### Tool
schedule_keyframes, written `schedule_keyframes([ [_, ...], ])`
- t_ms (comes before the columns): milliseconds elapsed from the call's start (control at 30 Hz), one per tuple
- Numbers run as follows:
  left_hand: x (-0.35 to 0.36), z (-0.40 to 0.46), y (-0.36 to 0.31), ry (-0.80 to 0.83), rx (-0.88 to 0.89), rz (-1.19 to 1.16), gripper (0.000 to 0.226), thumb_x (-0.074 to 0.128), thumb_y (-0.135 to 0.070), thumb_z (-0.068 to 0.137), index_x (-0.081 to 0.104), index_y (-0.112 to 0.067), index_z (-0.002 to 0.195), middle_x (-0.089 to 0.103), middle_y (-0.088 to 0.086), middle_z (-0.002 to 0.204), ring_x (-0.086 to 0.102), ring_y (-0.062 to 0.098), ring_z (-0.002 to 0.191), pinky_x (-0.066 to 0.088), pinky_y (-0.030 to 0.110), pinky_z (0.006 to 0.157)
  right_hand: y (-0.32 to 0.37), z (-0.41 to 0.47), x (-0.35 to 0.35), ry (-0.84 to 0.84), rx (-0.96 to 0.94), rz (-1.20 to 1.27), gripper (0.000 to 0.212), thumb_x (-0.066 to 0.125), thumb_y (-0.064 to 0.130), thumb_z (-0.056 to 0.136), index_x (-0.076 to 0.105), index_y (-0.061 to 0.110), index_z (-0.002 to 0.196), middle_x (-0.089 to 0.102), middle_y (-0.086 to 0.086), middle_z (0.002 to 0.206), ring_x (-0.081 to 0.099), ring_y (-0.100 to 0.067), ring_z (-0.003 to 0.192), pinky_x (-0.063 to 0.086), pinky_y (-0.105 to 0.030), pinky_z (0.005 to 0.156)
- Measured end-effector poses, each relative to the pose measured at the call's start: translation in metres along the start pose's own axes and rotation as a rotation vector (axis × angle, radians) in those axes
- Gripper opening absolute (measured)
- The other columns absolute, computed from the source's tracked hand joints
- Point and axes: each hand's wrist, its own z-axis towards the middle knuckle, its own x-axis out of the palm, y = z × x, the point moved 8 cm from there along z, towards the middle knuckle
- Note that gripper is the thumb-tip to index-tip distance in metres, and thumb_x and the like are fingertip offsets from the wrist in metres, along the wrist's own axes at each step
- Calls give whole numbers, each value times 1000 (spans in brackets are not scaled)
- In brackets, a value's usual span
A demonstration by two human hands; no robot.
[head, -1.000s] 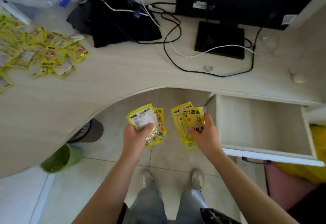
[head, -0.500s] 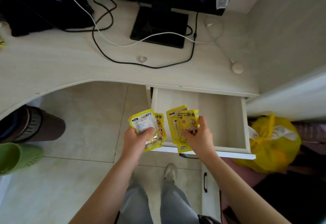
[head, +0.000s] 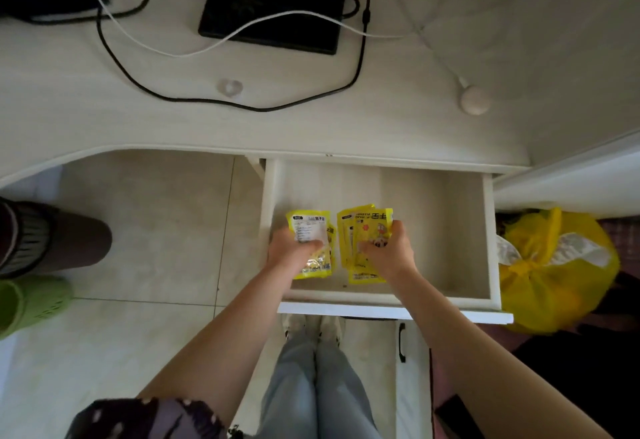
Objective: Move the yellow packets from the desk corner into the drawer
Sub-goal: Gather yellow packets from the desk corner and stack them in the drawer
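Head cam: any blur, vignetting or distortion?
Head view: wide-angle bowing curves the pale wooden desk edge; corners darken; the black cable is slightly soft; print on the yellow foil packets is partly legible; the open white drawer is evenly lit.

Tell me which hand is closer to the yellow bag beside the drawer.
Right. The right hand holds packets mid-drawer, with bare drawer floor between it and the yellow bag. The left hand is farther, by the drawer's opposite wall.
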Motion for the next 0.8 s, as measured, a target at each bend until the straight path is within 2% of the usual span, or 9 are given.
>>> schedule_keyframes([
  [67, 6, 11, 11, -1, -48, -8, 32, 79, -15, 74, 68, -14, 103, 71, 3, 97, 66, 15, 78, 52, 25, 65, -13, 11, 8, 12, 31, -21, 45, 72, 17, 81, 43, 14, 115, 57, -1, 93, 56, -25, 84, 39, -25, 55],
  [167, 15, 24, 24, 17, -105, -42, 32, 74, -5, 79, 66, -11, 109, 67, 2, 96, 61, 13, 76, 41, 20, 54, -27, 27, 23, 44, 44, -64, 48, 72, 19, 81, 41, 14, 117, 58, -4, 97, 57, -27, 87, 44, -31, 66],
  [233, 20, 31, 32, 23, -145, -65, 34, 75, -4, 79, 65, -10, 111, 67, 3, 98, 60, 12, 75, 40, 20, 54, -30, 35, 32, 78, 33, -70, 49, 73, 19, 80, 40, 14, 117, 60, -8, 102, 60, -29, 92, 51, -38, 74],
  [333, 27, 40, 37, 22, -153, -73, 37, 75, -2, 79, 65, -9, 113, 67, 4, 99, 60, 15, 80, 42, 20, 56, -31, 43, 41, 98, 0, -102, 50, 73, 19, 81, 39, 13, 118, 58, -6, 102, 60, -30, 96, 52, -42, 81],
  [467, 29, 45, 38, -1, -112, -46, 37, 74, -2, 79, 64, -10, 113, 67, 4, 102, 61, 18, 88, 43, 20, 60, -33, 48, 40, 73, -7, -152, 46, 70, 18, 85, 41, 11, 119, 56, -10, 106, 53, -25, 89, 42, -28, 64],
  [567, 25, 45, 36, -35, -60, 62, 39, 75, -7, 77, 63, -13, 114, 70, 3, 106, 64, 18, 89, 44, 19, 58, -31, 49, 37, 63, -31, -228, 49, 70, 21, 85, 43, 8, 123, 52, -14, 118, 47, -21, 88, 39, -28, 70],
  [700, 19, 42, 38, -69, -76, 114, 34, 67, -4, 81, 58, -13, 113, 67, 5, 108, 64, 22, 95, 53, 30, 72, -32, 47, 33, 80, -38, -263, 52, 68, 26, 87, 44, 6, 128, 56, -13, 120, 47, -19, 89, 40, -27, 72],
  [800, 14, 37, 38, -56, -91, 187, 33, 62, -2, 82, 56, -14, 113, 67, 6, 107, 64, 22, 94, 52, 28, 68, -33, 42, 27, 97, -22, -273, 55, 65, 27, 89, 40, 8, 135, 57, -13, 123, 49, -20, 89, 42, -27, 71],
])
